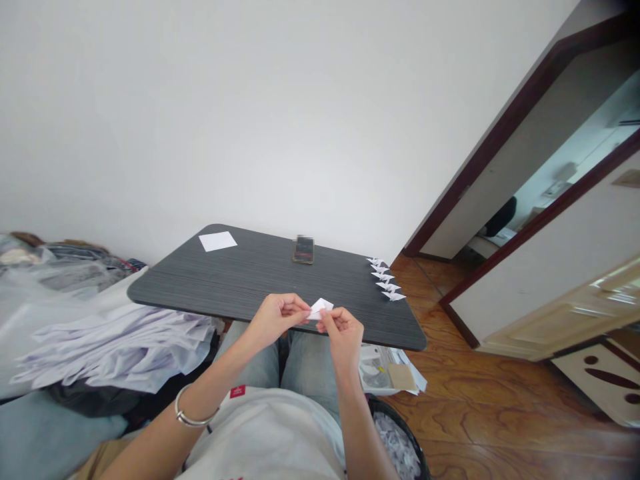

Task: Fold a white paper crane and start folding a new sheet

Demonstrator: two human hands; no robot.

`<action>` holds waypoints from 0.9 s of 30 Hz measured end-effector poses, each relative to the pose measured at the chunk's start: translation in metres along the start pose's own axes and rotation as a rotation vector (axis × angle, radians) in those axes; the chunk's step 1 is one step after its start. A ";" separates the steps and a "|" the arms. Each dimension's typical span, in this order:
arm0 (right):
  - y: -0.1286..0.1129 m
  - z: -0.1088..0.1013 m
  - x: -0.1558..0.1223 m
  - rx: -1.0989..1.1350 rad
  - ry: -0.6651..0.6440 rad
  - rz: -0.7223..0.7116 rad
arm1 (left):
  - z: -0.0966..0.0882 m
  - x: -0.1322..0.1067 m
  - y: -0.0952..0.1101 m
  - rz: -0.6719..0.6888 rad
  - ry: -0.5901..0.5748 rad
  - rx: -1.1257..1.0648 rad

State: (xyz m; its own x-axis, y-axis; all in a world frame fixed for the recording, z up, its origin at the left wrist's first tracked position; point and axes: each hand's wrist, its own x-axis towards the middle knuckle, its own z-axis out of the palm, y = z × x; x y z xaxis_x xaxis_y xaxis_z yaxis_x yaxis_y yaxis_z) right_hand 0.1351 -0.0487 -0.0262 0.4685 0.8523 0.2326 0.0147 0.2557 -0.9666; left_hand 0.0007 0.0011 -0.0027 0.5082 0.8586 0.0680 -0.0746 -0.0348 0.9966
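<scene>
We see left hand [281, 313] and right hand [345, 331] both pinching folded white paper [321, 306], near edge of dark desk [250, 273]; five origami cranes [383, 276] lined along right side

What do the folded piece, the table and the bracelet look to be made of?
Folded piece: likely paper, matte white, thin with straight, pointed edges.
Table: perhaps wood-effect laminate, dark grey, low sheen, with fine parallel streaks.
Bracelet: probably polished metal, silvery, with bright highlights.
</scene>
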 end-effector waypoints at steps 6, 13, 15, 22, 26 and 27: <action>0.000 0.001 0.000 0.033 0.007 -0.004 | 0.004 -0.002 0.003 -0.027 0.030 -0.009; -0.002 0.001 0.000 0.056 0.013 0.011 | 0.008 -0.004 0.007 0.000 0.053 0.035; -0.002 0.001 0.001 0.078 0.026 0.013 | 0.009 -0.004 0.007 0.003 0.052 0.046; -0.001 0.001 0.001 0.086 0.035 0.004 | 0.009 -0.005 0.006 0.003 0.023 0.009; -0.002 0.002 -0.001 0.071 0.045 -0.007 | 0.010 -0.004 0.005 0.024 0.025 0.032; -0.002 0.003 -0.001 0.066 0.048 -0.010 | 0.011 -0.004 0.005 0.025 0.031 0.036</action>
State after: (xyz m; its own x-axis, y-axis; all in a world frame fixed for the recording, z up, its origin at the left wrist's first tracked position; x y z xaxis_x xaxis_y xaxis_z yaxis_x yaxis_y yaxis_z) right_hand 0.1323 -0.0489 -0.0245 0.5105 0.8271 0.2353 -0.0376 0.2949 -0.9548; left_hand 0.0075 -0.0081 0.0022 0.4793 0.8728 0.0918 -0.0555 -0.0743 0.9957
